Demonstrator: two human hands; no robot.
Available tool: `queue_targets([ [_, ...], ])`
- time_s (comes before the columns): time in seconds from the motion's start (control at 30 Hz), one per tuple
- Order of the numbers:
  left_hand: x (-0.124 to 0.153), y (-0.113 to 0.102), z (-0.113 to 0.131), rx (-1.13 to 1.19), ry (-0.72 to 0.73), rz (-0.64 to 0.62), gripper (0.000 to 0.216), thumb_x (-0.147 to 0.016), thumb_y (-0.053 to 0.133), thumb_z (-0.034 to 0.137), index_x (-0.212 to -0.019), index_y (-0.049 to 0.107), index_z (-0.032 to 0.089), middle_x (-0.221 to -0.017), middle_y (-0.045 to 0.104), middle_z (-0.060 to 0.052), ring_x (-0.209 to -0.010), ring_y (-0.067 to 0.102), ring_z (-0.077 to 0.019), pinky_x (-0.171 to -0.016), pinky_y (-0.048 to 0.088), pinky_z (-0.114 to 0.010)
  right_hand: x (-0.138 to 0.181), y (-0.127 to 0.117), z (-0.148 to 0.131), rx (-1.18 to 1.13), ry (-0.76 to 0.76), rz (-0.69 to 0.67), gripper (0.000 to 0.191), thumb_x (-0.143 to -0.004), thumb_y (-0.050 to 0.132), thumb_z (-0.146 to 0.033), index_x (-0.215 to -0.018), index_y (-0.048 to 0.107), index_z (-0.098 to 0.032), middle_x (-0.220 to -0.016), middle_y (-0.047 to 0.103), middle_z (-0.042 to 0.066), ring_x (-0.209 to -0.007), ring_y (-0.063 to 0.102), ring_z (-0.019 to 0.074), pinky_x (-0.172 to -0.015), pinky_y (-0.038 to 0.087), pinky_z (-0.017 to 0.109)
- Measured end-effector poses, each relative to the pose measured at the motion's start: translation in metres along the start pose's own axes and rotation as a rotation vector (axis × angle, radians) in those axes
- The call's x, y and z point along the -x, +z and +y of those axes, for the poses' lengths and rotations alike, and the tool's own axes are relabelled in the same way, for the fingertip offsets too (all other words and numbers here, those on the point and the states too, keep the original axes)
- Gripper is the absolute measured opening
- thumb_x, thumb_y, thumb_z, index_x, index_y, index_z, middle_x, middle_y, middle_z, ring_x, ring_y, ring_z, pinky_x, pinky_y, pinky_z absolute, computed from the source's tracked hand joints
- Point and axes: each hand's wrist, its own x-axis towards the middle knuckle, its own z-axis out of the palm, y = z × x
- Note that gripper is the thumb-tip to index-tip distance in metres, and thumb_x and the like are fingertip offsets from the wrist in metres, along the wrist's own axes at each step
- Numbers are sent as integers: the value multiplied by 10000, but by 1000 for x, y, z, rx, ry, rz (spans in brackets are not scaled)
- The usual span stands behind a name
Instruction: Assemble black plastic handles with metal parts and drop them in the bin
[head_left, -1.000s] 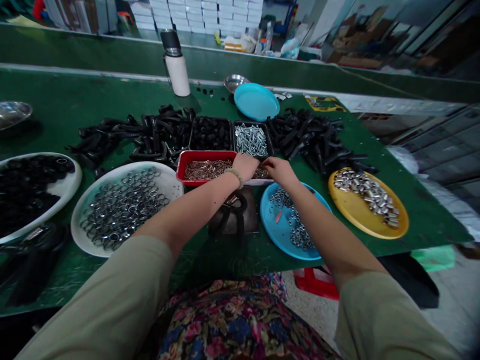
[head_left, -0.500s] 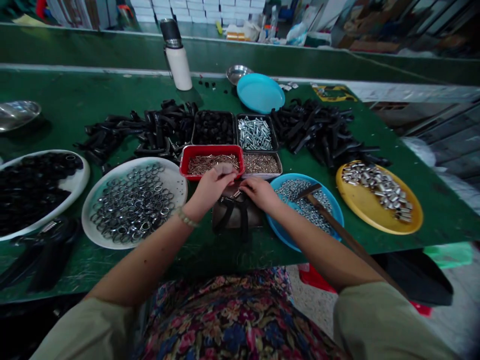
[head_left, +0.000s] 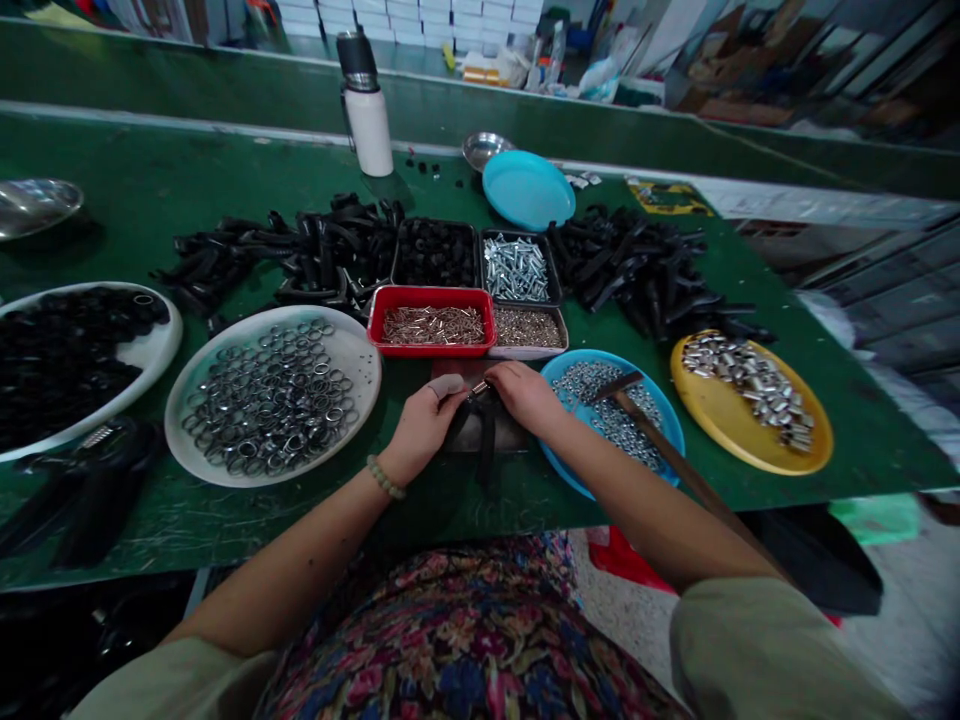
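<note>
Both hands meet over a flat metal plate (head_left: 514, 430) at the near middle of the bench. My left hand (head_left: 426, 420) is closed on the upper end of a black two-handled tool (head_left: 486, 445). A shiny piece resembling a coil spring (head_left: 478, 388) shows between the hands. My right hand (head_left: 525, 397) pinches at the right end of that piece; its fingertips are partly hidden. Just beyond the hands stand a red tray (head_left: 431, 350) of copper-coloured rivets and a tray of small brass-coloured parts (head_left: 529, 328).
A white tray of metal rings (head_left: 367, 400) lies left, a blue tray of small metal parts (head_left: 551, 465) right, with a hammer (head_left: 645, 425) across it. A yellow tray (head_left: 705, 425) holds metal sleeves. Black handles (head_left: 630, 255) are heaped behind; a white flask (head_left: 373, 135) stands farther back.
My left hand has moved from over the red tray down to the black two-handled tool and closed on it. My right hand stays near the tool's upper end. The view has shifted slightly.
</note>
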Motion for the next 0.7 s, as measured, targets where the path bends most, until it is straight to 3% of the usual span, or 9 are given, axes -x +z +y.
queue_targets([
  [0.13,0,2,0,-210,121,10,164,-914,501,248,-937,648,179,-1005,564,-45,-951,570,-152,-923,445,-274,-1,1,-1,-65,66,23,183,-945,462,-196,-971,637,-152,-941,676,102,-900,622,208,-831,500,335],
  [0.23,0,3,1,-319,157,-50,186,-931,477,265,-939,641,178,-984,543,-43,-934,566,-152,-904,452,-268,-2,-1,-1,-110,113,9,162,-939,480,-211,-947,632,-157,-924,673,95,-891,623,207,-828,495,332],
  [0.53,1,3,9,-728,173,-156,271,-967,391,318,-956,622,177,-1003,549,-47,-867,576,-159,-829,458,-268,-1,-5,0,-230,228,5,124,-908,518,-204,-896,637,-171,-904,677,66,-864,626,188,-807,477,314],
  [0.7,1,2,17,-844,154,-188,300,-974,366,349,-993,622,194,-993,549,-47,-820,583,-161,-755,454,-267,-2,-5,2,-249,275,-1,106,-899,536,-199,-880,638,-179,-879,684,44,-827,626,175,-779,471,298],
])
